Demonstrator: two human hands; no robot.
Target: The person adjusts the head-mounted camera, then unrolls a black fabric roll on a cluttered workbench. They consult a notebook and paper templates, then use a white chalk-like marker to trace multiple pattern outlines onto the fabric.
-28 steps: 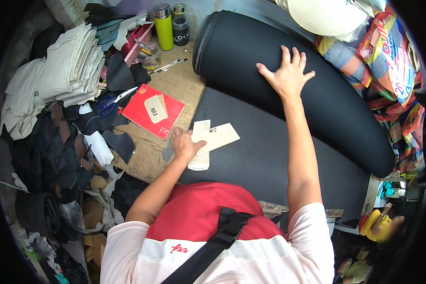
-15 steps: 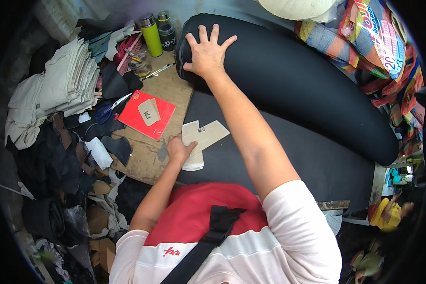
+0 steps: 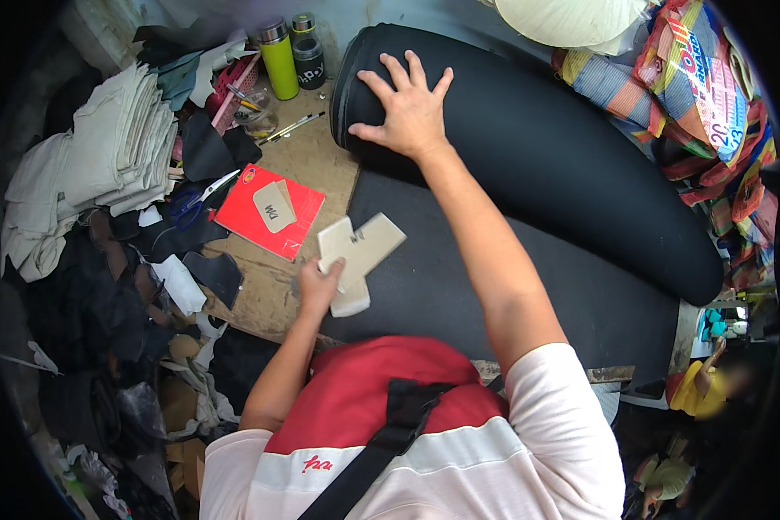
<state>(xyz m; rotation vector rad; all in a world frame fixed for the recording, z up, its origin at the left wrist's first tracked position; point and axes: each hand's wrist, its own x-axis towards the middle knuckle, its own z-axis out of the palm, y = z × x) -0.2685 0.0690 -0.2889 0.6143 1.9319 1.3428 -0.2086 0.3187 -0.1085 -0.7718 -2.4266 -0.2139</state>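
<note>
Red booklet (image 3: 269,211) lay on the brown tabletop (image 3: 316,165), a tan tag on its cover. Blue-handled scissors (image 3: 195,195) just beside its left edge. Green bottle (image 3: 279,59) and dark bottle (image 3: 308,59) stood together at the back. Folded pale cloth stack (image 3: 113,143) far left.

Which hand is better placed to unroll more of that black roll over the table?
Probably the right hand: it lies flat, fingers spread, on the end of the black roll. The left hand is busy holding the beige cardboard pattern pieces on the flat black sheet, nearer the body.
</note>
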